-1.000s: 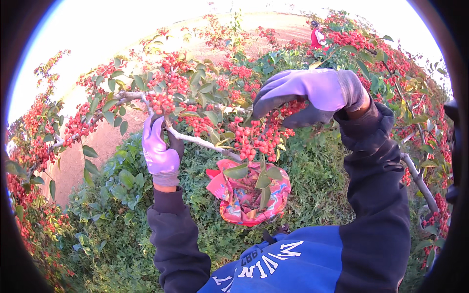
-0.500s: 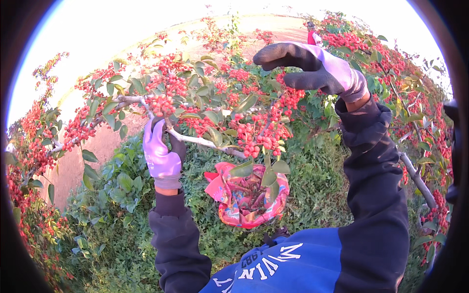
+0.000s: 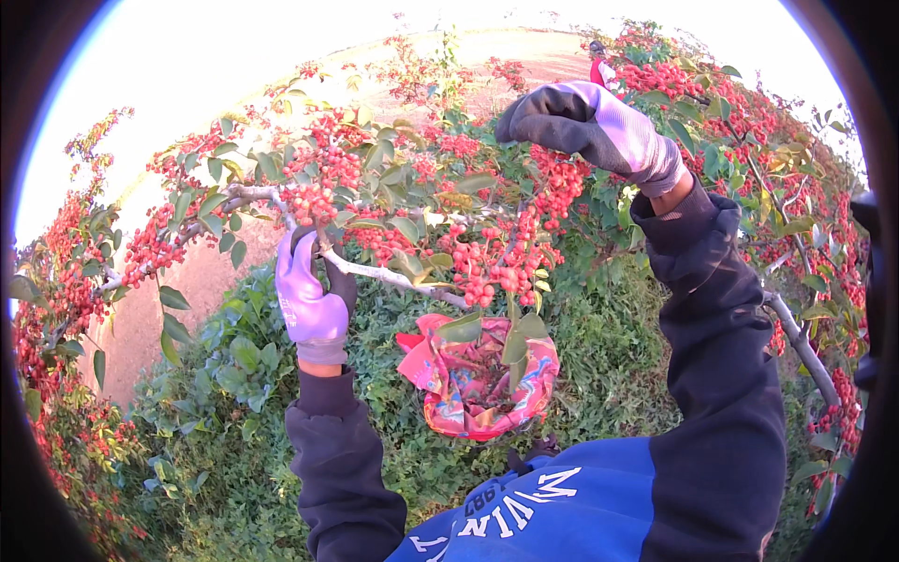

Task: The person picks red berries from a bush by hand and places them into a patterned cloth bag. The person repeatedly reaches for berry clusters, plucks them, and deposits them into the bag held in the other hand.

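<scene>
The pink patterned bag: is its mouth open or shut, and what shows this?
Open: the pink patterned bag has its rim spread into a rough ring, with its inside visible.

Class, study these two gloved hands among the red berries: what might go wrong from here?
The left hand is at a pale branch, which might snap if pulled hard. The right hand, fingers curled, is by berries, which it might crush. Leaves hang in front of the bag, so dropped berries might catch there.

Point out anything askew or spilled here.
Only the pink bag below the branch looks askew: a flap juts out at its left, making the rim lopsided. No spill is visible.
</scene>
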Available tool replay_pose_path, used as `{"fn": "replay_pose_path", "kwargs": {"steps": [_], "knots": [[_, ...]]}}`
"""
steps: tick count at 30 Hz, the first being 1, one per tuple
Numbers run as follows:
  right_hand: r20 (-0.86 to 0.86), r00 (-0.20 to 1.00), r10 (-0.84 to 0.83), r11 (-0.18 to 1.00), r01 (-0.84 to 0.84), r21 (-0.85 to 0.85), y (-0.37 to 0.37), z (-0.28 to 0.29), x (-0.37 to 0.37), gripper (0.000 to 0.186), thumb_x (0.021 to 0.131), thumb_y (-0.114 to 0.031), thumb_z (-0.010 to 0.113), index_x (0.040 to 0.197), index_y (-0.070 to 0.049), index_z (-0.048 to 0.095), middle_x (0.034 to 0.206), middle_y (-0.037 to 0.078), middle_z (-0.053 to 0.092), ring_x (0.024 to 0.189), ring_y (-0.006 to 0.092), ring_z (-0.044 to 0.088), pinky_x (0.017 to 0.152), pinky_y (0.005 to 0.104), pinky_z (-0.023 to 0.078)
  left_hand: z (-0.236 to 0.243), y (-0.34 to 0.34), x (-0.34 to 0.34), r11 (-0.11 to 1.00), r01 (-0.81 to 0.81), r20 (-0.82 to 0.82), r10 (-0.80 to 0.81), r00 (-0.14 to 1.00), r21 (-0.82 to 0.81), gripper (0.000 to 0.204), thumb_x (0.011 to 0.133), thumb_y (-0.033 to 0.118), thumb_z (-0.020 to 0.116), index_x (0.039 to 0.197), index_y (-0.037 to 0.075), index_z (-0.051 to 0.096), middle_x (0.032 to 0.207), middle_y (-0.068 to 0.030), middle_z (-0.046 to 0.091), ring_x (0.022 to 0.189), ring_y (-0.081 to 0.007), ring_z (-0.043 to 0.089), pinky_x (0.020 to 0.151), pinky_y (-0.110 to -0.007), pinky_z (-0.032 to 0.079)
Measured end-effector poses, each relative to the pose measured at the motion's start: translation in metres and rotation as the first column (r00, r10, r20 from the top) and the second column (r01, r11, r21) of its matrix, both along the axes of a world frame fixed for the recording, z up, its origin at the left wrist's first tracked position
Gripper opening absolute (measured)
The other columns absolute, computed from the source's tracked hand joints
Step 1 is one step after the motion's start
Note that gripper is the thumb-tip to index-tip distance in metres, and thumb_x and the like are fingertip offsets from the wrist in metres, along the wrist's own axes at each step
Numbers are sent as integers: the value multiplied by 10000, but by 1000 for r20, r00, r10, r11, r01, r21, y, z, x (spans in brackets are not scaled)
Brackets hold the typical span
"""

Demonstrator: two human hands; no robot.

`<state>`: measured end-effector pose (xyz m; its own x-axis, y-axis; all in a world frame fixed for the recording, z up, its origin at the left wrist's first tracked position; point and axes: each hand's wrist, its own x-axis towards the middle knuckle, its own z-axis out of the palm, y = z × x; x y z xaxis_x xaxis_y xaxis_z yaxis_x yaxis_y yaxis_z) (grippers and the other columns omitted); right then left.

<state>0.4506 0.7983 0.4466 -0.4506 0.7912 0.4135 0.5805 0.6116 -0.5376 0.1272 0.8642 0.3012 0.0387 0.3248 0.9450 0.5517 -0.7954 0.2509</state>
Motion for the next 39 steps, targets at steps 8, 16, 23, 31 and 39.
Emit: {"fn": "replay_pose_path", "kwargs": {"steps": [8,16,23,31,39], "knots": [[468,843,264,872,-417,258,-15,-6,-13,263,801,-164,680,1031,-41,648,1186,155,564,1122,311,511,957,404,389,1,1,2,999,39,53,-40,998,11,286,730,-59,585,1012,-11,585,1013,-163,576,928,-329,579,846,-368,443],[-87,952,295,954,-288,86,8,-15,-2,304,861,-217,617,1052,19,606,922,43,602,828,132,542,743,274,439,4,3,3,995,-1,12,0,1000,95,268,742,-43,612,1004,-1,572,993,-158,570,894,-332,580,808,-368,453],[402,860,314,854,-441,278,-6,-6,-4,263,828,-85,613,1084,-25,608,1185,160,562,1103,304,533,945,393,405,10,2,3,999,30,-1,-30,1000,40,267,739,-48,608,996,8,566,985,-154,567,890,-330,576,784,-369,454],[-31,952,306,909,-282,308,2,-6,-1,239,845,-77,579,1075,-14,592,989,87,641,856,143,572,754,285,461,7,7,0,1000,17,-2,-17,1000,22,284,731,-47,620,1005,9,571,1010,-155,567,930,-323,574,808,-362,449],[579,808,113,753,-450,481,-20,-7,-15,202,787,-115,644,981,-58,651,1180,131,568,1154,337,475,954,470,370,7,10,-2,998,58,3,-58,998,3,289,743,-28,635,1024,12,579,1028,-148,563,956,-310,570,833,-354,445]]}}
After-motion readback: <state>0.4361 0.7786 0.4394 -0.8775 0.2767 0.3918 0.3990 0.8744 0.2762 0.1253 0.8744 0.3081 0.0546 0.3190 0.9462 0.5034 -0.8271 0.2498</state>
